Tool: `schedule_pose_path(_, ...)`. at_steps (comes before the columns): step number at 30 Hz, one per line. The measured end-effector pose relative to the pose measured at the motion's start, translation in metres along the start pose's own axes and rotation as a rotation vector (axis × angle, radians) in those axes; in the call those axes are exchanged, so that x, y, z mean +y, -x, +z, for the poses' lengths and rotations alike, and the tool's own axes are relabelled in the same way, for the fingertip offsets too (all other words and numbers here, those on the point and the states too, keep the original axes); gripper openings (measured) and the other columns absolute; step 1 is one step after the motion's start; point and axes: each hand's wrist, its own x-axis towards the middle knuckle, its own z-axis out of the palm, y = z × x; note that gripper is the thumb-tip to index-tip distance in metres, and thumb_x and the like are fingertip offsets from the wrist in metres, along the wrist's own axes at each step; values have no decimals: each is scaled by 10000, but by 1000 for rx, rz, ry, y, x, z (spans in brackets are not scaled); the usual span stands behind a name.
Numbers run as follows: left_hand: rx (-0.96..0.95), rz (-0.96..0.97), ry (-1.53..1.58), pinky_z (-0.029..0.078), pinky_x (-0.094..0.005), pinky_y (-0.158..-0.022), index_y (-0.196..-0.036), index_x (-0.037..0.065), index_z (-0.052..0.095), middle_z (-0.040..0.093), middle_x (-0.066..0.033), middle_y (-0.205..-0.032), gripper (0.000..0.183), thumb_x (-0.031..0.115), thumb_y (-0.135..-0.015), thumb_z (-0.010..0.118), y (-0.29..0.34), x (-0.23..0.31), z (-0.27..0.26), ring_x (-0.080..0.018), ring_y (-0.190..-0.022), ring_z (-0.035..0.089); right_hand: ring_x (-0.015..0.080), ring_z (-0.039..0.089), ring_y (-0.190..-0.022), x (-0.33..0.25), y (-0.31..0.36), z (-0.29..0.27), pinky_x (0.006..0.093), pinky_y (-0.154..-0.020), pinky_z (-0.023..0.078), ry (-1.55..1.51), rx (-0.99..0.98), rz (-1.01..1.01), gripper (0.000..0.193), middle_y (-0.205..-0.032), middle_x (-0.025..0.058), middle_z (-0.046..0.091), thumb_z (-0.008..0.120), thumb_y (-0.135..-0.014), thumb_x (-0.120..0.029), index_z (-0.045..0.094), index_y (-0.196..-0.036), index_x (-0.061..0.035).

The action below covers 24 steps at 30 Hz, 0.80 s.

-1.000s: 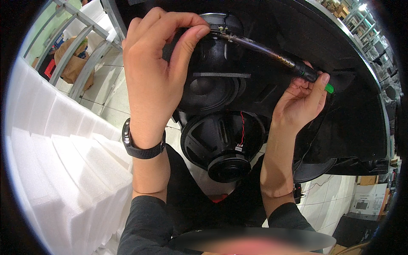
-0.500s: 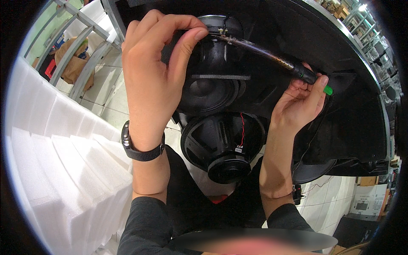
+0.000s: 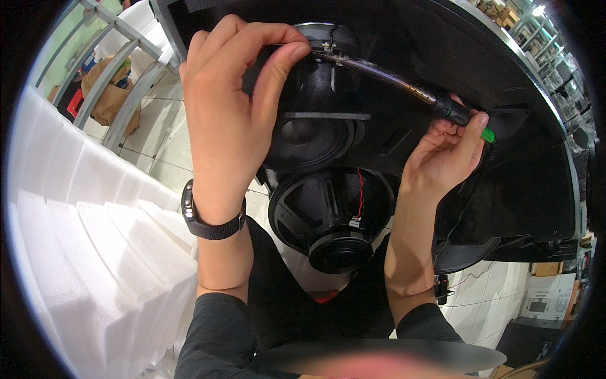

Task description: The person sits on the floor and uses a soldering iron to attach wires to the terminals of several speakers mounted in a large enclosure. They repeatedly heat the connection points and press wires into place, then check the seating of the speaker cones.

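Note:
My right hand (image 3: 445,148) grips a soldering iron (image 3: 404,85) by its black handle, which has a green end. The long metal shaft slants up and left to the terminal of a small speaker driver (image 3: 315,79). My left hand (image 3: 230,95) is closed in a pinch beside that terminal, on what looks like a thin wire (image 3: 314,52), mostly hidden by the fingers. The driver sits in a black speaker cabinet (image 3: 404,145). A second driver (image 3: 306,136) is just below it. Nearer me lies a large loose speaker driver (image 3: 334,221) with a red wire on its frame.
Stacked white foam sheets (image 3: 107,252) rise at the left. Behind them stand a metal rack (image 3: 120,57) and a brown paper bag (image 3: 110,95). A cord (image 3: 457,218) hangs down at the right. Cardboard boxes (image 3: 548,297) stand on the tiled floor at the lower right.
Hardly anything differs. Both hands keep their grip, and the soldering iron stays at the terminal with only a very slight shift.

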Motion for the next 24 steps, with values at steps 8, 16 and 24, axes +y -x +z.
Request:
schedule_pose_path(8, -16, -12, 3, 378, -287, -717, -982, 69, 749, 581, -20, -817, 87, 130, -921, 746, 0, 1, -1, -166, -783, 471, 99, 645, -556, 0, 0, -1, 179, -486, 508, 8, -11, -9, 240, -898, 209, 753, 605, -1059, -273, 615, -988, -44)
schedule_pose_path(16, -7, -16, -5, 371, -292, -712, -983, 71, 748, 569, -19, -813, 94, 140, -920, 748, 0, 1, 0, -169, -777, 460, 95, 636, -553, 0, 0, -1, 183, -488, 510, 7, -14, 3, 235, -896, 201, 751, 601, -1062, -271, 613, -995, -46)
schedule_pose_path(24, -2, 7, 2, 377, -285, -718, -983, 76, 754, 579, -12, -819, 82, 129, -920, 750, -2, 1, 1, -163, -779, 476, 105, 632, -554, -1, 0, 0, 196, -489, 506, -2, -1, 11, 229, -885, 191, 749, 600, -1063, -272, 606, -994, -54)
